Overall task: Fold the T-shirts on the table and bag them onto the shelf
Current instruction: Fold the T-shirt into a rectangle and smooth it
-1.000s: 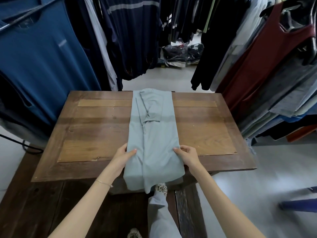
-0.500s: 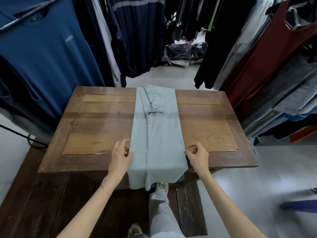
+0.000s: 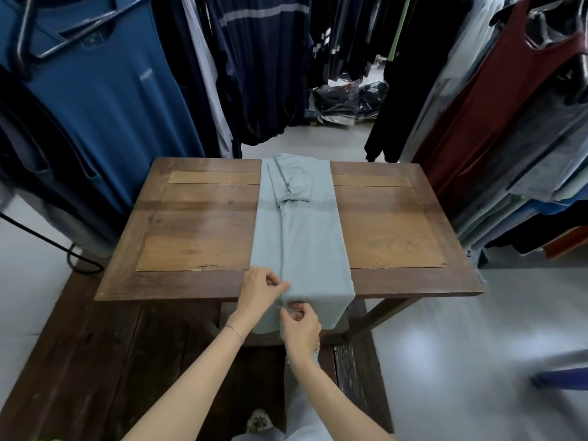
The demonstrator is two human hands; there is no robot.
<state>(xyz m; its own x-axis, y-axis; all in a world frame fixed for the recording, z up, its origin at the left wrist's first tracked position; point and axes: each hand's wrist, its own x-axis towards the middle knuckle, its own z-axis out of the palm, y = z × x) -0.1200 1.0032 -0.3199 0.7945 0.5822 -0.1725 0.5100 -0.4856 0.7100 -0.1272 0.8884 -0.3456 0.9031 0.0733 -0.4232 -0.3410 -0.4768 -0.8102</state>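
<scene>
A pale grey-green T-shirt [image 3: 305,237] lies folded into a long narrow strip down the middle of the wooden table [image 3: 197,237], its sleeves tucked in at the far end. Its near end hangs over the table's front edge. My left hand [image 3: 259,289] pinches the shirt's centre fold line at the front edge. My right hand [image 3: 300,323] sits just below it and pinches the same fold on the overhanging part. The two hands nearly touch.
Racks of hanging clothes close in on the left [image 3: 95,100], the back [image 3: 261,58] and the right [image 3: 509,128]. Bagged garments [image 3: 350,100] lie on the floor beyond the table. A dark wooden platform [image 3: 79,361] lies under the table's near side, grey floor to the right.
Both hands left the shirt's outer edges and came together at its centre fold by the table's front edge. The camera also tilted slightly.
</scene>
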